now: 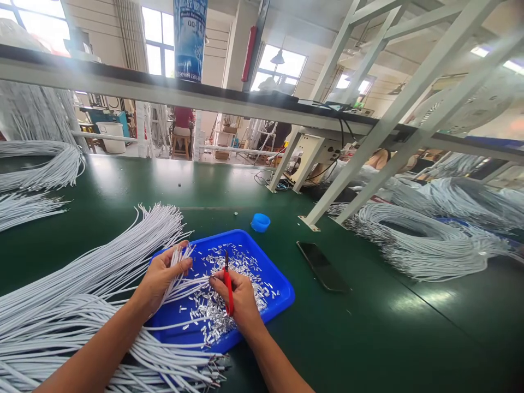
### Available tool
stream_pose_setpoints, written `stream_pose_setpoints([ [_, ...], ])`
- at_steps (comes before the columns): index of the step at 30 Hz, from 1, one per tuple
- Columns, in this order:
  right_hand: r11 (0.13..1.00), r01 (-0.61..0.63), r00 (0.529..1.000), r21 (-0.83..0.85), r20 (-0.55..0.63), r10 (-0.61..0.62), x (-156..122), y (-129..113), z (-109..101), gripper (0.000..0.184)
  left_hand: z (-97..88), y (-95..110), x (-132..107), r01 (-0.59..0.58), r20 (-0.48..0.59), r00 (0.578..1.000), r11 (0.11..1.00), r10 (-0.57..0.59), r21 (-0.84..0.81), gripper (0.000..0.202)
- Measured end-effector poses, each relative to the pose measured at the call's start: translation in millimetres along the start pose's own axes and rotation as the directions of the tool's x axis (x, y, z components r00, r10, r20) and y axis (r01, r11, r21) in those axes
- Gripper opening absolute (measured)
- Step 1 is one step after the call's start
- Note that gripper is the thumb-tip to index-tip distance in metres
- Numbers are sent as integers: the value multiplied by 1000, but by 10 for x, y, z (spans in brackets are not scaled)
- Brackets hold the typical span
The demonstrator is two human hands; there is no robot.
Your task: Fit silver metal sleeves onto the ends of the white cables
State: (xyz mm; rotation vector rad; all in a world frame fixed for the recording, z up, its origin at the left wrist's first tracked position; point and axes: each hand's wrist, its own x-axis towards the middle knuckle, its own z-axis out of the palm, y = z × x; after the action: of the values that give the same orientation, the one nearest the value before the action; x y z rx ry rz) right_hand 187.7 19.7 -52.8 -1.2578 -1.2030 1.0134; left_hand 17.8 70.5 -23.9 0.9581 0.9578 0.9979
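Note:
My left hand [160,279] is closed around a small bunch of white cables [177,273], their ends sticking up past the thumb. In my right hand [242,301] are red-handled scissors [228,292], blades pointing up, while the thumb and fingertips touch the tips of a few cables running from the left hand. Both hands are over a blue tray [282,292] strewn with small silver metal pieces [241,261]. Left of the tray lies a thick bundle of white cables [102,256]. Another bundle [164,355] crosses its near-left corner, its ends stripped or dark-tipped.
A blue cap [260,222] and a black phone [322,266] lie beyond and right of the tray. Coiled white cables [438,240] sit at right, behind slanted metal legs [347,180]. Overhead, a shelf [135,87] carries a blue spray can [190,41]. A person [183,123] sits far back.

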Motion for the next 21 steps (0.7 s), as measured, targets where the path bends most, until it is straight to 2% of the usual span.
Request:
stream_pose_setpoints([
  [2,1000,8,1000,5,3,-8,-3,-5,0,18,-6,35,-9,86,98,991,996,-89,31,58],
  [4,1000,24,1000,-3,7,-24,-6,-16,-2,18,-3,50,-22,146,187,967,977,-174,153,48],
  [6,999,34,999,-15,13,-34,-7,-27,-5,18,-1,40,-29,135,227,953,953,-200,270,34],
  [8,999,34,999,-18,21,-33,-3,-28,-8,19,-6,18,-26,84,214,964,945,-157,315,27],
  [12,999,32,999,-6,20,-32,8,-5,-7,23,-11,-10,-21,0,172,984,973,-40,231,27],
  [16,998,45,999,-33,15,-44,15,-15,-7,25,20,-8,-39,19,232,969,965,-82,260,28],
  [18,996,54,998,-72,37,-52,16,-41,-18,27,30,-4,-42,17,212,974,964,-76,267,28],
  [21,976,94,991,-198,115,-72,12,-82,-45,26,24,21,-34,-17,156,988,982,-13,187,25],
])
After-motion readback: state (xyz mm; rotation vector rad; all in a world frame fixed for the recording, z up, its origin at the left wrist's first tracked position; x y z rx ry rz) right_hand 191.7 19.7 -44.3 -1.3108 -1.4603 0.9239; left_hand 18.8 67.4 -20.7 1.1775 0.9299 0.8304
